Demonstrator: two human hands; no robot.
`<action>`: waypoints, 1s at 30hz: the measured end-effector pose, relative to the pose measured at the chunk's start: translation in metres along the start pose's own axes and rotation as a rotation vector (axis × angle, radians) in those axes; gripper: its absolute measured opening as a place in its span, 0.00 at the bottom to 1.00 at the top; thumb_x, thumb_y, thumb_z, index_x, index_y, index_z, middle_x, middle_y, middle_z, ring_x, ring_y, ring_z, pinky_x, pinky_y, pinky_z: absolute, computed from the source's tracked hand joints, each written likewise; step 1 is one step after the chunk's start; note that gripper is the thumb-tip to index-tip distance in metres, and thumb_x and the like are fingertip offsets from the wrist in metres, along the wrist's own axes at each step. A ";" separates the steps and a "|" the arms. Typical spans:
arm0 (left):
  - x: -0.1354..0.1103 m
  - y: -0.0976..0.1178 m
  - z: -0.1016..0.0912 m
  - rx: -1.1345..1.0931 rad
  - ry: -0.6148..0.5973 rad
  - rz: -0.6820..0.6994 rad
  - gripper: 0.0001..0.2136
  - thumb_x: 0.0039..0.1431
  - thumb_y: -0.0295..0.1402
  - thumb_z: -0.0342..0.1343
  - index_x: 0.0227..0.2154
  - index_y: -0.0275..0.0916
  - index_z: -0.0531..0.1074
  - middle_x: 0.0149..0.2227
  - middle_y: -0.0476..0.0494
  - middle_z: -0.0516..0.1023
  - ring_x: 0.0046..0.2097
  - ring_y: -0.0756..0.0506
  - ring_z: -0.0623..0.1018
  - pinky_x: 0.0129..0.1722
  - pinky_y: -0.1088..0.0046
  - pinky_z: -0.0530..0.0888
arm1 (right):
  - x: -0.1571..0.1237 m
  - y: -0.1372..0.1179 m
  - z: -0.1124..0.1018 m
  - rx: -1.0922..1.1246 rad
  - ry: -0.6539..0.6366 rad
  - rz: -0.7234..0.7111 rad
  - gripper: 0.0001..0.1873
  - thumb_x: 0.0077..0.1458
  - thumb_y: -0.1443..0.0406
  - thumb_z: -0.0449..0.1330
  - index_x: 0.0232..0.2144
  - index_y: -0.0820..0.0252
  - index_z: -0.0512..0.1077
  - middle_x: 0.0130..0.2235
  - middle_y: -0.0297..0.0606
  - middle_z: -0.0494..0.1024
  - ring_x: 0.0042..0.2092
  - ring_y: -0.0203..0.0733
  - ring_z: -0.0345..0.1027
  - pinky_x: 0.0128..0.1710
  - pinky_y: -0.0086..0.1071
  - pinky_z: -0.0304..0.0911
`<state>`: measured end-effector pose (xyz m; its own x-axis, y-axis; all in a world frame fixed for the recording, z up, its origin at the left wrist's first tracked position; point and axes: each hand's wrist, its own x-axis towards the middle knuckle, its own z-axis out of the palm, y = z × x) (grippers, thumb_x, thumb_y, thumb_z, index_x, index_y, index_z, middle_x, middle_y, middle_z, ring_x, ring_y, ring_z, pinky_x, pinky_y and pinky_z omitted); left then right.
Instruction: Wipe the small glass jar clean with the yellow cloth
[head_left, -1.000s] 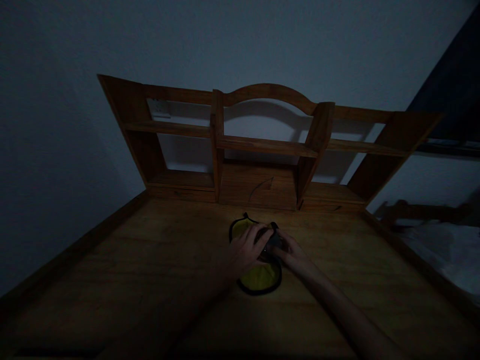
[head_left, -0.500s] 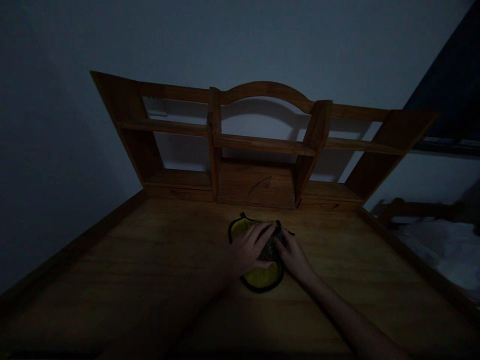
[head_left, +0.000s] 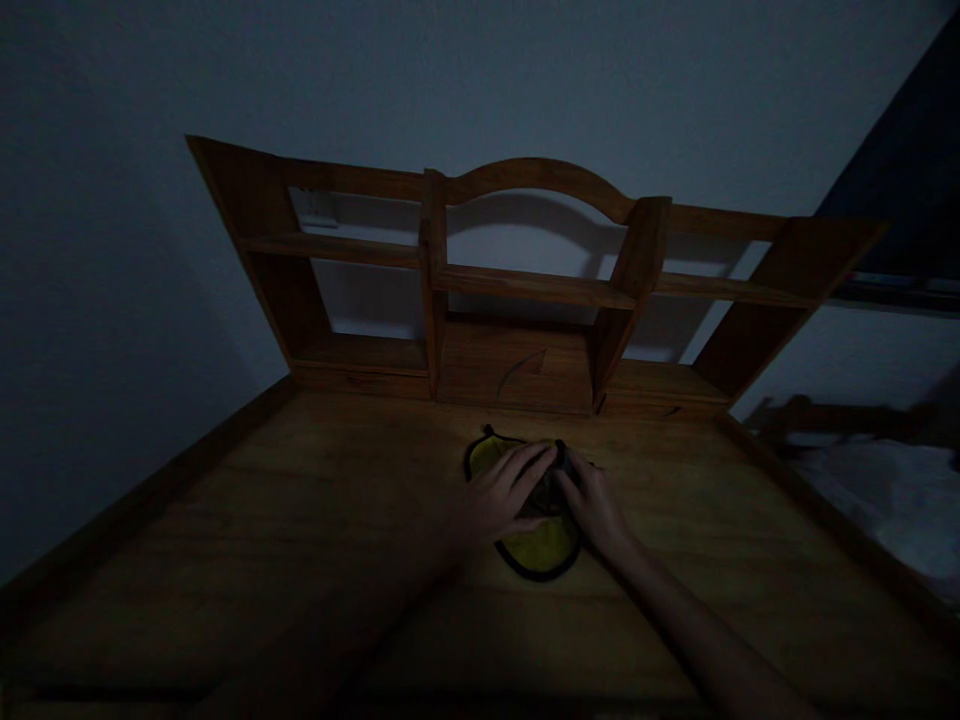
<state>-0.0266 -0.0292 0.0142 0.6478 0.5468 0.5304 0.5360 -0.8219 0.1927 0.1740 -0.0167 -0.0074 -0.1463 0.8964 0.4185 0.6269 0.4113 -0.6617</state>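
Note:
A yellow-green fabric piece with black edging [head_left: 541,552] lies on the wooden desktop. Its middle looks dark, and the dim light hides what that part is. My left hand [head_left: 504,497] curls over its left side, fingers bent at the far edge and thumb nearer me. On the right, my right hand [head_left: 594,500] pinches the dark upper-right edge between thumb and fingers. Both hands cover much of the fabric, so its full shape cannot be made out.
A wooden shelf unit [head_left: 536,287] with several compartments stands along the desk's back, against a pale wall [head_left: 480,80]. Raised rims edge the desk [head_left: 337,480] on both sides. Beyond the right rim lies white bedding-like cloth [head_left: 885,490]. A wall socket [head_left: 319,213] shows behind the shelves.
The fabric piece and both hands have shifted slightly right. My right hand's fingers have moved a little along the dark edge. The camera view has shifted slightly.

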 end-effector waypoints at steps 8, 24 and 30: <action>0.001 0.002 0.002 0.143 0.034 -0.009 0.35 0.60 0.44 0.52 0.64 0.39 0.44 0.63 0.33 0.57 0.64 0.38 0.59 0.60 0.58 0.64 | 0.007 -0.001 0.009 0.290 0.004 0.092 0.19 0.54 0.62 0.56 0.48 0.60 0.69 0.46 0.44 0.77 0.46 0.48 0.71 0.48 0.42 0.65; 0.001 0.000 0.004 0.098 0.020 0.061 0.32 0.58 0.23 0.52 0.63 0.45 0.48 0.61 0.36 0.59 0.62 0.40 0.63 0.56 0.58 0.70 | -0.003 -0.007 0.006 0.206 -0.081 -0.043 0.17 0.57 0.67 0.51 0.49 0.58 0.68 0.43 0.44 0.78 0.42 0.47 0.74 0.42 0.39 0.68; 0.001 0.003 0.000 -0.072 -0.049 -0.016 0.46 0.50 0.33 0.64 0.65 0.45 0.38 0.64 0.36 0.54 0.64 0.37 0.59 0.59 0.54 0.66 | -0.004 -0.008 -0.005 -0.071 -0.078 -0.134 0.13 0.61 0.66 0.48 0.46 0.57 0.67 0.39 0.44 0.78 0.38 0.46 0.74 0.38 0.37 0.67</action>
<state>-0.0248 -0.0309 0.0150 0.6664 0.5657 0.4857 0.5074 -0.8214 0.2604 0.1738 -0.0243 -0.0006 -0.2896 0.8453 0.4490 0.6499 0.5180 -0.5561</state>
